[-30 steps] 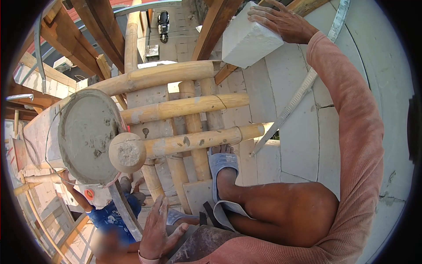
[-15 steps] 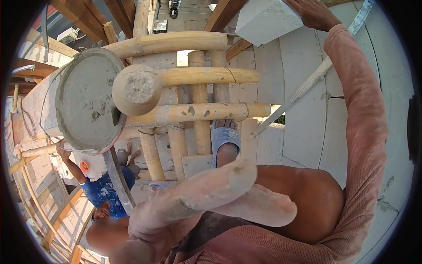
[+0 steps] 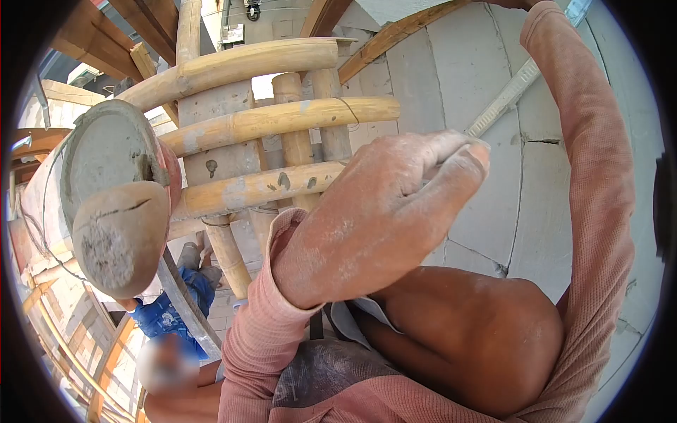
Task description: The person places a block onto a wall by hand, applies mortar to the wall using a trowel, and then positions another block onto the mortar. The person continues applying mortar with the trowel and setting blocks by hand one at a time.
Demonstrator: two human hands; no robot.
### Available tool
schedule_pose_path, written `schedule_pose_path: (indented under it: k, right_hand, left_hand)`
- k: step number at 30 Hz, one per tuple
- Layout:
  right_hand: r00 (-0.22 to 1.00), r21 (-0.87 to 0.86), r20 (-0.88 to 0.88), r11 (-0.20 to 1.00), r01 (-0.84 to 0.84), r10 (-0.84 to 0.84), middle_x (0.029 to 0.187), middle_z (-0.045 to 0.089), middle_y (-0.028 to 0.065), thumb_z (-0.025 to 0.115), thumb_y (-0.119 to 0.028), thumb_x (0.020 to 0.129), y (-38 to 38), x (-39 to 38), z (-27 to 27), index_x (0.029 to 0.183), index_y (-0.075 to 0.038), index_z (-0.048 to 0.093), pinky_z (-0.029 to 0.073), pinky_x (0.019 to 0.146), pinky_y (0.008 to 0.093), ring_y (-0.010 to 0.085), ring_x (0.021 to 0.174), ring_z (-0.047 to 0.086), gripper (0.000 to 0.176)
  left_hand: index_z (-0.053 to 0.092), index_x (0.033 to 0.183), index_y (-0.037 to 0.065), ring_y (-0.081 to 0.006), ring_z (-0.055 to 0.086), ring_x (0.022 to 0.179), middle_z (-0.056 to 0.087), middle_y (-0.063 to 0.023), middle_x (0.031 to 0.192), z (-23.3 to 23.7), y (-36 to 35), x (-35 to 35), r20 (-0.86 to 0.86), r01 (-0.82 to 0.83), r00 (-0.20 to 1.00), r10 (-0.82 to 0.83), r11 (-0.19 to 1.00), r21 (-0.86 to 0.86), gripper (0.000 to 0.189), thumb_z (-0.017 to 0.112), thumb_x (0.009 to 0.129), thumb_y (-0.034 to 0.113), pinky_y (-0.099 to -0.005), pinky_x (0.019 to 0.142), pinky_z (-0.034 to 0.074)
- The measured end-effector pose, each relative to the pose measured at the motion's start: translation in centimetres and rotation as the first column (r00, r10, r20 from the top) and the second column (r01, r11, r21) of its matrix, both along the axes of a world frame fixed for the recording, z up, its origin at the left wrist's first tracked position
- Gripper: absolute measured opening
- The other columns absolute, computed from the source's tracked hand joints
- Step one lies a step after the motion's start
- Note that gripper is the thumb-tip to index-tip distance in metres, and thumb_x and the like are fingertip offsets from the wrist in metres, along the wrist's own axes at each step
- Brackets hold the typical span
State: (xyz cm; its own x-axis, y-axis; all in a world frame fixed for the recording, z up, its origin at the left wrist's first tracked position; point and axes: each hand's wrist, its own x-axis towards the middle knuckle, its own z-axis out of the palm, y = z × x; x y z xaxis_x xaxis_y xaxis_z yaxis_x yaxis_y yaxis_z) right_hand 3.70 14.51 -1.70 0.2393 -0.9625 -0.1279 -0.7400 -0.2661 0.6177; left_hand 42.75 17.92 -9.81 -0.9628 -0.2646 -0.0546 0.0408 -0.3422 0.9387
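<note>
My left hand [image 3: 388, 211] is raised at the centre, back toward the camera, its fingers and thumb pressed together. What lies between them cannot be made out. My right hand [image 3: 506, 3] is mostly cut off by the top edge, beside a partly visible white block [image 3: 405, 8]; its fingers are hidden. A bucket of grey mortar [image 3: 109, 144] sits at the left. A rounded tool end [image 3: 116, 240] with a rough, crusted face overlaps the bucket's front. Behind my left hand, a long pale bar [image 3: 508, 95] runs toward the top right.
Bamboo poles [image 3: 282, 120] are lashed into a scaffold across the middle. Grey wall panels [image 3: 479, 197] fill the right. Another person in a blue shirt [image 3: 166, 317] is below left, beside a slanted plank [image 3: 185, 303]. Timber beams [image 3: 92, 42] stand at the top left.
My left hand has moved up and right, turned its back to the camera, and its fingers have closed. The white block and right hand sit higher in view. The bucket appears farther left.
</note>
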Motion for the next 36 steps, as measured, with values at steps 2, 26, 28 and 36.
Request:
schedule_pose_path:
  k: [2,26,28,36]
  right_hand:
    - [1.0,0.005,-0.016,1.0,0.014,-0.014,0.126,0.057,0.0208,0.072,-0.047,0.078,0.3,-0.7,-1.2,0.142,0.003,0.044,0.035,0.101,0.0487,0.0372,0.121,0.051,0.086]
    - [0.73,-0.256,0.599,0.785,0.564,-0.329,0.156,0.042,0.0059,0.082,-0.047,0.075,5.3,10.0,-7.8,0.151,-0.02,0.045,0.021,0.122,0.061,0.0345,0.145,0.036,0.089]
    - [0.723,-0.345,0.616,0.718,0.605,-0.313,0.156,0.042,0.0065,0.079,-0.05,0.079,5.7,10.6,-8.2,0.151,-0.02,0.046,0.021,0.12,0.0631,0.0349,0.145,0.035,0.084]
    - [0.256,-0.338,0.941,0.544,0.768,0.223,0.144,0.048,0.025,0.074,-0.053,0.088,8.9,8.3,-13.0,0.146,-0.006,0.047,0.038,0.113,0.0531,0.0394,0.136,0.045,0.079]
  left_hand:
    - [0.065,0.118,-0.007,-0.0239,0.068,0.103,0.07,-0.0158,0.105,-3.0,0.5,-2.0,0.09,-0.219,0.975,0.201,0.928,0.3,0.05,0.051,0.104,0.039,-0.0344,0.092,0.054]
    - [-0.005,0.162,0.016,-0.0506,0.001,0.152,-0.002,-0.0212,0.165,-17.5,-3.6,-18.6,-0.187,0.089,0.968,0.165,0.472,0.877,0.121,0.056,0.081,0.082,-0.0782,0.113,0.007]
    - [-0.003,0.162,0.016,-0.0504,0.002,0.152,-0.001,-0.0216,0.165,-17.2,-3.0,-20.2,-0.158,0.077,0.962,0.221,0.335,0.939,0.117,0.055,0.083,0.081,-0.0781,0.113,0.011]
    - [0.0,0.162,0.017,-0.0497,0.015,0.15,0.007,-0.0214,0.165,-19.1,-6.0,-25.1,-0.307,0.235,0.911,0.275,0.265,0.935,0.116,0.053,0.082,0.084,-0.0785,0.113,0.02]
